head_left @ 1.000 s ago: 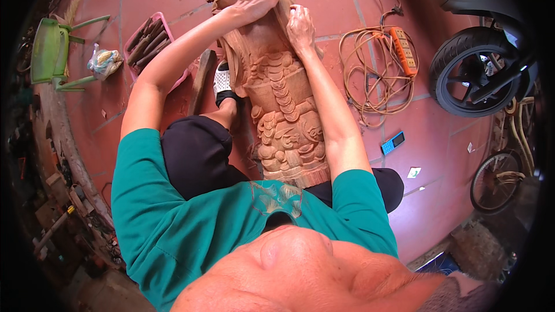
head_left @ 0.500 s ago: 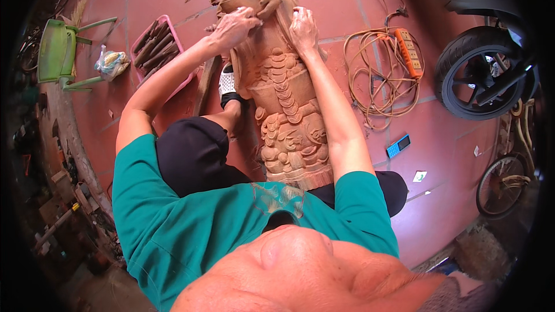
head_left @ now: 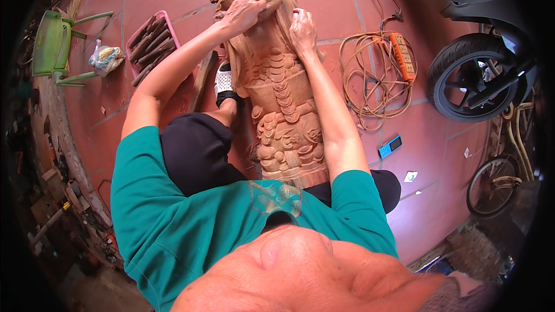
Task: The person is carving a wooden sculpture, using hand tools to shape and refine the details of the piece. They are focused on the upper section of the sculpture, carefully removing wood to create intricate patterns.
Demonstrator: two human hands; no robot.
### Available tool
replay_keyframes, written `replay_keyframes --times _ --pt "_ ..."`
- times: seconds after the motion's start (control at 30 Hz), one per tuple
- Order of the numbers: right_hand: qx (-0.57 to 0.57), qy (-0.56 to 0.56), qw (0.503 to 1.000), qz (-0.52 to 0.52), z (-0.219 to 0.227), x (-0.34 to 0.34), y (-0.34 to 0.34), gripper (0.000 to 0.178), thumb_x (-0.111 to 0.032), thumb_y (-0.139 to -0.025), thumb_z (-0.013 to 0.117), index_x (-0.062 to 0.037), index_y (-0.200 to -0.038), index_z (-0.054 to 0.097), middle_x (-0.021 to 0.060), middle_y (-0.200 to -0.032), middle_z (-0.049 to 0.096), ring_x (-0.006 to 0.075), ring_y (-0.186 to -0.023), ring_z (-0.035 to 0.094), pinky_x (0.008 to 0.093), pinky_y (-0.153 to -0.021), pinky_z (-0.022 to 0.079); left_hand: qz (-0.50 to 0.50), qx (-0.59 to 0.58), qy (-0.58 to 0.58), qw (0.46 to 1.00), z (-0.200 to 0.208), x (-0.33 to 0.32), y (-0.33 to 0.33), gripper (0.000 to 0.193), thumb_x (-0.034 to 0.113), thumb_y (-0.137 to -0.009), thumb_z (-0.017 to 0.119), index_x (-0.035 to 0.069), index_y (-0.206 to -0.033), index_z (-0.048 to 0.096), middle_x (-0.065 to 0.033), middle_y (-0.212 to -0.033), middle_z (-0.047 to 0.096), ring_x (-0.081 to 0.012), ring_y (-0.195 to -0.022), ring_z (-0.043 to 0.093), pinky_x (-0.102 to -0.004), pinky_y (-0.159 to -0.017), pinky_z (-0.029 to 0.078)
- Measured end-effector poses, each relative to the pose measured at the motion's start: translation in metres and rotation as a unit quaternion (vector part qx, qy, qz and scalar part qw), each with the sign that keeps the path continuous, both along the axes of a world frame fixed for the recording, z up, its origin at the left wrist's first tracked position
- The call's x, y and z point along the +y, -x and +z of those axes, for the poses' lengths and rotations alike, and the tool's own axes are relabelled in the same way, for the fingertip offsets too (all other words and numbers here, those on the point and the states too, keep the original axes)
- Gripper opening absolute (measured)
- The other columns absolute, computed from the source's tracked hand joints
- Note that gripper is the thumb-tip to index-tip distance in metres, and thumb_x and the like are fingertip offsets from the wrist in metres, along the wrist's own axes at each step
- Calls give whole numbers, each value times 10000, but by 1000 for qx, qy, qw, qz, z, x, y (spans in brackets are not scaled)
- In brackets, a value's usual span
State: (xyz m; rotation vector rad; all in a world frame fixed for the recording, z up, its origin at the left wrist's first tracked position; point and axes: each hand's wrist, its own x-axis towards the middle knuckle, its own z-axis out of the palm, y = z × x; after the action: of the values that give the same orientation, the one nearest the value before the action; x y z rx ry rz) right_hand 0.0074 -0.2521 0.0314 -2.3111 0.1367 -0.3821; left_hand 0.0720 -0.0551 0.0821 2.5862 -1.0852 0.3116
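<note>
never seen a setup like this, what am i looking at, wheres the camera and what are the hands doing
There's no machine here, just a person working bare-handed. The view comes from a wide fisheye camera worn on the head, looking down, so straight edges bend near the rim. The left hand and right hand are at the upper part of a carved brown figure; how firmly they hold it is unclear. On the red tiled floor lie a pink basket, an orange power strip and a blue phone.

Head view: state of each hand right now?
Left hand: over the carved reddish-brown wooden statue; open or closed cannot be told.
Right hand: curled at statue's side; grip cannot be told.
</note>
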Motion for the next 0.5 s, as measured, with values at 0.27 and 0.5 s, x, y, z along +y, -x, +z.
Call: replay_keyframes --times 0.27,0.5 --pt "3 0 1000 -4 2 2 -1 250 -206 -1005 444 -65 -1165 575 214 -1097 609 401 -1024 600 479 -883 495 -39 116 -131 984 29 19 -14 167 55 -857 581 65 -936 727 -108 -1029 662 -309 -996 642 -404 -829 511" --pt "-22 -1 1000 0 -3 1 -2 248 -202 -1001 452 -55 -1157 578 217 -1083 612 397 -1018 598 475 -880 494 8 41 3 999 9 0 -8 128 63 -869 583 29 -921 695 -144 -961 632 -346 -950 629 -430 -808 506"
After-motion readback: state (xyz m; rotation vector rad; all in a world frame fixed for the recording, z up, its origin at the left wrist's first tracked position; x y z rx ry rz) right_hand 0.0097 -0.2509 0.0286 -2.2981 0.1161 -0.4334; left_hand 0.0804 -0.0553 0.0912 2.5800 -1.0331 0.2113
